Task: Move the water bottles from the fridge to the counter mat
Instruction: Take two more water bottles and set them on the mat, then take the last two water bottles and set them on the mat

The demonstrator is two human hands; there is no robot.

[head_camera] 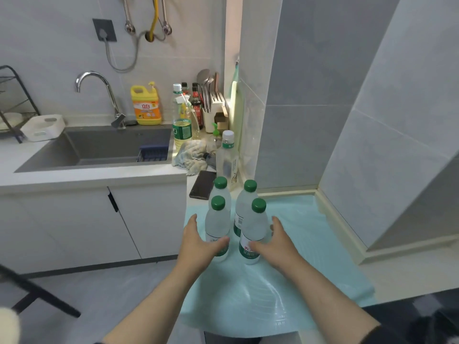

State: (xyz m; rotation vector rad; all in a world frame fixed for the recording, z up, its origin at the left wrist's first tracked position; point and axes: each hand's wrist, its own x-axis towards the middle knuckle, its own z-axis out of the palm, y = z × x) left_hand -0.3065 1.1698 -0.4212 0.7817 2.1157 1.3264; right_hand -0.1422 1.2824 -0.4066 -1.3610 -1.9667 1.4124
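Counter [409,274] runs under and beyond both hands, white and pale, with the aqua mat [248,301] spread over it beneath the wrists and fingers. Well off to the left hand's far side lies the grey sink [99,150] with its tap [99,93], and a yellow detergent jug [146,105] stands behind that.

Four water bottles with green caps stand upright on the mat in a tight two-by-two cluster between the hands. The near-left bottle [218,227] is against the left hand [198,242], whose fingers are spread and curved round its left flank, thumb across the label; the hand is open, cupping rather than clenched. The near-right bottle [254,232] is met likewise by the right hand [278,242], open, fingers splayed along its right side and thumb on the label. The far-left bottle [221,192] and far-right bottle [246,202] stand just beyond the fingertips, close behind the near pair.

Past those, further from the hands, a clear bottle [227,157] with a white cap stands off the mat, a dark phone [202,184] lies beside it, and a crumpled cloth [192,155] sits beyond the phone.
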